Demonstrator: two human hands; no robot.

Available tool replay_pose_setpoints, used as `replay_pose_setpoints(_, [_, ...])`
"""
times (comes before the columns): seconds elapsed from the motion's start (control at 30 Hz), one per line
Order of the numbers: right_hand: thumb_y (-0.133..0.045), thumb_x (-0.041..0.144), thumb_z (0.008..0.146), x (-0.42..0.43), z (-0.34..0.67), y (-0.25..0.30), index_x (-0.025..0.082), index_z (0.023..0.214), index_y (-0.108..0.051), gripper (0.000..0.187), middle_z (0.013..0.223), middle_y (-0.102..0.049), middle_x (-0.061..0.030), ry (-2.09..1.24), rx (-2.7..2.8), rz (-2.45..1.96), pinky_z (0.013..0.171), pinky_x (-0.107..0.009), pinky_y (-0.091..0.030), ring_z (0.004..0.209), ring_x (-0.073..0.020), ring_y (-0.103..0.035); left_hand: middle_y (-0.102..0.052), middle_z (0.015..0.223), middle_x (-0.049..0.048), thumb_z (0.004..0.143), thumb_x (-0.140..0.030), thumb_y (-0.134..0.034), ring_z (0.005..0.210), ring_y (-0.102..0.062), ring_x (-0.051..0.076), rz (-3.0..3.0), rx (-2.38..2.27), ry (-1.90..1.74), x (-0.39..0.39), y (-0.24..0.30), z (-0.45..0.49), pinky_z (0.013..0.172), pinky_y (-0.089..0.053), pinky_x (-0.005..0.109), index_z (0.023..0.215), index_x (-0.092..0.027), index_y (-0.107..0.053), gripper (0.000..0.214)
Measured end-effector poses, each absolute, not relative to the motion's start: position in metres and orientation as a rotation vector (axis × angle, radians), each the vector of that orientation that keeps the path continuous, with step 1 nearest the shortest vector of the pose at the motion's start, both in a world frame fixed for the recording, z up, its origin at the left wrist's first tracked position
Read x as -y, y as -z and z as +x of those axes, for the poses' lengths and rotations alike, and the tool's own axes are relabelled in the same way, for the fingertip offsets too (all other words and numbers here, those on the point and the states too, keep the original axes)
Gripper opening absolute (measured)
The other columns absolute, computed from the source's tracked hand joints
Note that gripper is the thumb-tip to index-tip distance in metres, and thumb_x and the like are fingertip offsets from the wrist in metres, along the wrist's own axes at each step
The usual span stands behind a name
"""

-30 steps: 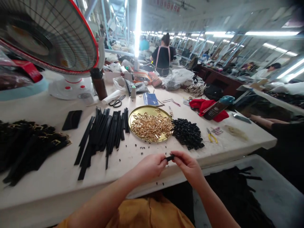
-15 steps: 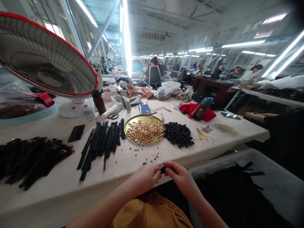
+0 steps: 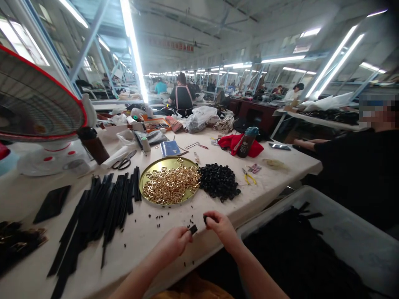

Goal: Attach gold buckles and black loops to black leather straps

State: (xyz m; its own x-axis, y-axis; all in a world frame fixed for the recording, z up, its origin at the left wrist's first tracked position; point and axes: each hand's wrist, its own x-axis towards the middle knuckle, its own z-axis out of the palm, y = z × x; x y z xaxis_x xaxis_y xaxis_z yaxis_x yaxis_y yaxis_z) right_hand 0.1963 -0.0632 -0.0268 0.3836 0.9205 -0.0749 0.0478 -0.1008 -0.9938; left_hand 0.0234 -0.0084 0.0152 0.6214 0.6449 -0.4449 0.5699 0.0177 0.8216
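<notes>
Left grip (image 3: 177, 241): my thumb and fingers pinch one short black strip (image 3: 193, 229) over the tabletop (image 3: 146, 232), near the front edge.
Right grip (image 3: 219, 227): pinches one small black piece (image 3: 205, 219), near the strip but apart from it.
Strip's handling: I judge it light, flexible, perhaps slightly slippery.
Piece's handling: probably light, easily dropped.
Where I should hold: strip close to its end, piece by its sides.

Bare left forearm (image 3: 137, 272) and right forearm (image 3: 257, 270) angled inward from below. Left hand (image 3: 171, 243) and right hand (image 3: 220, 227) at near edge of table (image 3: 268, 182), close, not touching. Each pinching between thumb and fingers.
</notes>
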Motion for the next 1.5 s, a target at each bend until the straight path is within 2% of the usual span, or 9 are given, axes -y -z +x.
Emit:
replay_pose_setpoints(0.27, [-0.059, 0.039, 0.070, 0.006, 0.242, 0.060, 0.019, 0.097, -0.062, 0.034, 0.097, -0.063, -0.0077, -0.566, 0.974, -1.655, 0.080, -0.035, -0.044, 0.083, -0.0204, -0.058, -0.030, 0.032, -0.0111, 0.068, -0.063, -0.037, 0.029, -0.020, 0.006, 1.388, -1.025, -0.109, -0.023, 0.000, 0.023, 0.036, -0.015, 0.020, 0.073, -0.017, -0.047, 0.048])
replay_pose_setpoints(0.5, [-0.041, 0.039, 0.082, 0.010, 0.307, 0.053, 0.016, 0.097, -0.059, 0.033, 0.094, -0.057, -0.0121, -0.159, 0.973, -1.957, 0.084, -0.038, -0.037, 0.091, -0.0239, -0.051, -0.032, 0.033, -0.0108, 0.064, -0.071, -0.036, 0.028, -0.020, 0.006, 1.334, -1.020, -0.064, -0.030, 0.016, 0.018, 0.034, -0.014, 0.020, 0.077, -0.016, -0.049, 0.058])
replay_pose_setpoints(0.6, [-0.047, 0.036, 0.078, -0.004, 0.339, 0.048, 0.018, 0.085, -0.063, 0.025, 0.089, -0.059, -0.0100, -0.142, 0.973, -2.055, 0.084, -0.037, -0.035, 0.091, -0.0243, -0.051, -0.032, 0.035, -0.0107, 0.065, -0.069, -0.036, 0.030, -0.021, 0.006, 1.352, -1.019, -0.033, -0.028, 0.014, 0.024, 0.034, -0.015, 0.021, 0.077, -0.016, -0.049, 0.056])
replay_pose_setpoints(0.73, [-0.061, 0.023, 0.064, -0.031, 0.358, 0.042, 0.019, 0.061, -0.062, 0.004, 0.069, -0.059, -0.0053, -0.229, 0.988, -2.119, 0.077, -0.033, -0.035, 0.079, -0.0223, -0.055, -0.032, 0.035, -0.0106, 0.068, -0.066, -0.035, 0.030, -0.022, 0.006, 1.373, -1.002, -0.030, -0.025, 0.005, 0.029, 0.035, -0.017, 0.021, 0.077, -0.016, -0.049, 0.052])
replay_pose_setpoints(0.8, [-0.061, 0.017, 0.061, -0.039, 0.361, 0.037, 0.019, 0.057, -0.060, 0.004, 0.065, -0.058, -0.0048, -0.261, 0.984, -2.108, 0.075, -0.034, -0.035, 0.076, -0.0221, -0.055, -0.032, 0.035, -0.0108, 0.068, -0.062, -0.036, 0.031, -0.022, 0.006, 1.365, -1.017, -0.034, -0.023, 0.002, 0.027, 0.035, -0.017, 0.020, 0.079, -0.016, -0.049, 0.049])
replay_pose_setpoints(1.07, [-0.047, 0.027, 0.074, -0.014, 0.305, 0.008, 0.017, 0.092, -0.056, 0.023, 0.076, -0.062, -0.0034, -0.475, 0.942, -1.840, 0.068, -0.032, -0.043, 0.071, -0.0179, -0.057, -0.040, 0.043, -0.0086, 0.077, -0.037, -0.035, 0.033, -0.029, 0.006, 1.371, -1.027, -0.142, -0.014, -0.021, 0.025, 0.034, -0.020, 0.017, 0.078, -0.016, -0.045, 0.023])
replay_pose_setpoints(1.13, [-0.049, 0.034, 0.076, 0.000, 0.264, 0.002, 0.019, 0.092, -0.054, 0.023, 0.076, -0.063, -0.0017, -0.679, 0.915, -1.681, 0.064, -0.029, -0.046, 0.065, -0.0144, -0.057, -0.043, 0.046, -0.0071, 0.079, -0.035, -0.036, 0.035, -0.033, 0.006, 1.411, -0.958, -0.226, -0.011, -0.033, 0.032, 0.035, -0.024, 0.017, 0.077, -0.016, -0.046, 0.021])
replay_pose_setpoints(1.27, [-0.072, 0.032, 0.063, 0.031, 0.192, -0.009, 0.020, 0.077, -0.057, 0.024, 0.071, -0.062, 0.0029, -1.213, 0.572, -1.130, 0.062, -0.023, -0.046, 0.059, -0.0087, -0.055, -0.048, 0.051, -0.0050, 0.081, -0.037, -0.039, 0.039, -0.039, 0.006, 1.486, -0.904, -0.436, -0.003, -0.047, 0.039, 0.039, -0.031, 0.017, 0.074, -0.016, -0.046, 0.023])
replay_pose_setpoints(1.5, [-0.072, 0.031, 0.066, 0.070, 0.160, -0.013, 0.017, 0.077, -0.065, 0.019, 0.072, -0.066, 0.0008, -1.427, 0.426, -0.941, 0.054, -0.016, -0.047, 0.058, -0.0066, -0.057, -0.050, 0.053, -0.0033, 0.082, -0.039, -0.038, 0.042, -0.043, 0.008, 1.645, -1.034, -0.508, 0.026, -0.039, 0.021, 0.042, -0.031, 0.018, 0.076, -0.015, -0.051, 0.028])
